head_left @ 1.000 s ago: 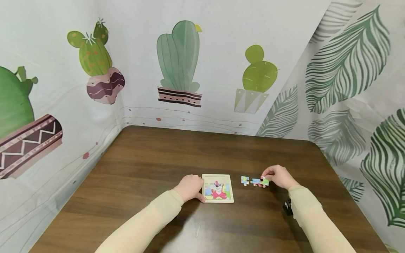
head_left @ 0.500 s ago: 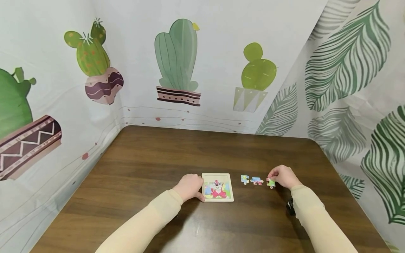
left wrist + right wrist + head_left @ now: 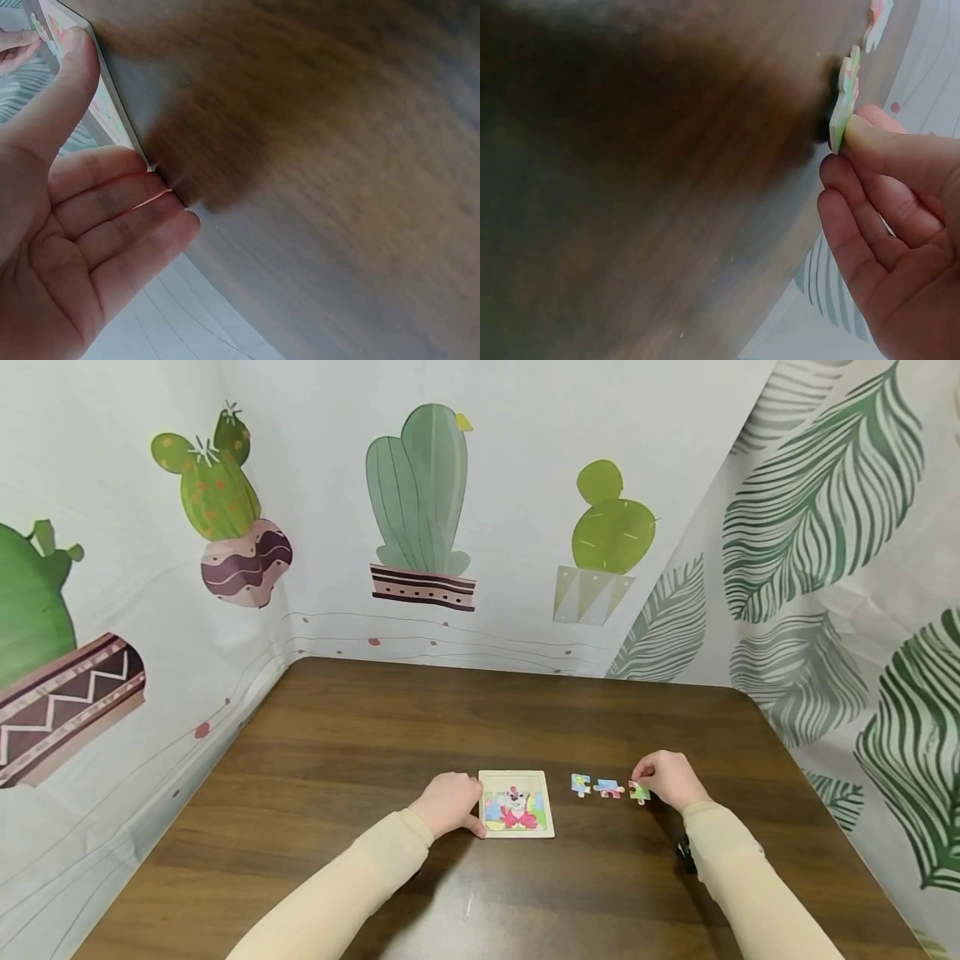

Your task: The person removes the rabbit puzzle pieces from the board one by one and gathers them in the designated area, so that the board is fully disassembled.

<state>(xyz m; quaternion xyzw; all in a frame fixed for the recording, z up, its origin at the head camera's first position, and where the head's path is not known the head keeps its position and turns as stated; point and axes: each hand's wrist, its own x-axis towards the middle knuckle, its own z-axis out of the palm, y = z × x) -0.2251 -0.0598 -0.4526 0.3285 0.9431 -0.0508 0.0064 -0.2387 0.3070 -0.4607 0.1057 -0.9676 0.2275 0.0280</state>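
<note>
A square puzzle board [image 3: 517, 834] with a pale frame lies on the table and shows a pink and white animal figure in its lower part. My left hand [image 3: 447, 803] rests against its left side, fingers fairly straight, the thumb at the near corner; the left wrist view shows the thumb over the frame's edge. With thumb and fingertips, my right hand [image 3: 670, 778] pinches a green and pink puzzle piece [image 3: 639, 792], seen edge-on, the same puzzle piece [image 3: 843, 112] standing close over the table in the right wrist view.
Two loose pieces lie between the board and my right hand: a blue and yellow piece [image 3: 580, 783] and a blue and pink piece [image 3: 608, 788]. The brown table [image 3: 360, 727] meets a cactus-patterned cloth wall [image 3: 517, 527] at its far edge.
My right hand has drawn its piece rightward, away from the middle piece it overlapped, then moved it slightly back left. My left hand and the board keep their place.
</note>
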